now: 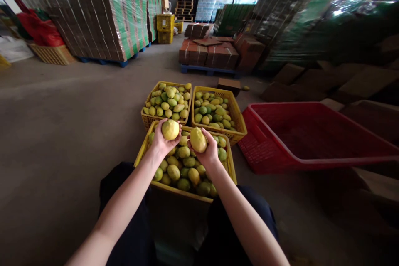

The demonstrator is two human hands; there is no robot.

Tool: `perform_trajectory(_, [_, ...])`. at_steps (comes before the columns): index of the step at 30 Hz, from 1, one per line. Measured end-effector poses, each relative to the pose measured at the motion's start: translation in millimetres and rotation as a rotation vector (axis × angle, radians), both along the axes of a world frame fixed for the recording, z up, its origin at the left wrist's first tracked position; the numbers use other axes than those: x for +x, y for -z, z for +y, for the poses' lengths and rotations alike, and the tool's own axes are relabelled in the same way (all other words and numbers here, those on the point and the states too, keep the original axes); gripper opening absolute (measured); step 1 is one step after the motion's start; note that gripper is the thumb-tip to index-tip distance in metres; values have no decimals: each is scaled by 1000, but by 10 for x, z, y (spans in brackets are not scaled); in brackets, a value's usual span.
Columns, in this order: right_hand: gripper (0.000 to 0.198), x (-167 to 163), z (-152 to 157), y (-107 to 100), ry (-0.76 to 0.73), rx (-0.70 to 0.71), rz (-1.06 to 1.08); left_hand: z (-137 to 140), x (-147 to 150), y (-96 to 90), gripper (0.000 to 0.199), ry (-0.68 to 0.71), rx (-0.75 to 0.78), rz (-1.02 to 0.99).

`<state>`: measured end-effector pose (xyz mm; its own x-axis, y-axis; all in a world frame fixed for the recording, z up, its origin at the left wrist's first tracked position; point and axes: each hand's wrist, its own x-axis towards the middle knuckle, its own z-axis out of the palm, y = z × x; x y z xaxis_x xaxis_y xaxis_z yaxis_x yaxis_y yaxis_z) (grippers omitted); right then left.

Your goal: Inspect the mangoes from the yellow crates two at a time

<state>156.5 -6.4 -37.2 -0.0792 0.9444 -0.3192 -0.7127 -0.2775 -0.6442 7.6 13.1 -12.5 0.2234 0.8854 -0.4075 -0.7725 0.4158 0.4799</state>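
My left hand is closed round a yellow lemon, its fingers curling under the fruit. A second, slightly bumpy lemon rests in my right hand, gripped between thumb and fingers. Both hands are held above the near yellow crate, which is full of green and yellow lemons. Just beyond it, a heaped yellow crate stands at the left. Beside that, another yellow crate holds more green and yellow fruit.
A large red crate stands at the right, near flattened cardboard. Behind the crates are a small carton and a blue pallet of stacked cardboard. Wrapped box stacks rise on the left. Grey floor extends leftward.
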Motion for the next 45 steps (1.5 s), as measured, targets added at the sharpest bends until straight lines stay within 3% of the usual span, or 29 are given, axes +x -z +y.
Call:
perform_trajectory(7, [21, 29, 26, -44, -31, -30, 25, 68, 76, 152, 22, -110, 26, 75])
perform_trajectory(14, [17, 29, 23, -40, 53, -33, 58, 40, 72, 27, 16, -161, 16, 83])
perform_trajectory(17, [11, 49, 17, -50, 62, -39, 74, 67, 49, 56, 19, -150, 28, 123])
perform_trajectory(23, [21, 76, 54, -5, 78, -200, 76, 97, 37, 247, 23, -89, -36, 262])
perform_trajectory(27, [21, 30, 79, 31, 95, -277, 39, 82, 51, 201, 27, -101, -35, 198])
perform_trajectory(31, [18, 29, 111, 89, 146, -261, 2, 93, 51, 165, 28, -100, 12, 151])
perform_trajectory(34, [19, 77, 132, 143, 84, -251, 8, 93, 46, 185, 24, -87, 58, 131])
perform_trajectory(38, [21, 111, 124, 159, -17, -275, 56, 79, 42, 184, 27, -95, 3, 67])
perform_trajectory(45, [26, 74, 83, 38, 8, -242, 54, 76, 43, 109, 27, -147, -67, 53])
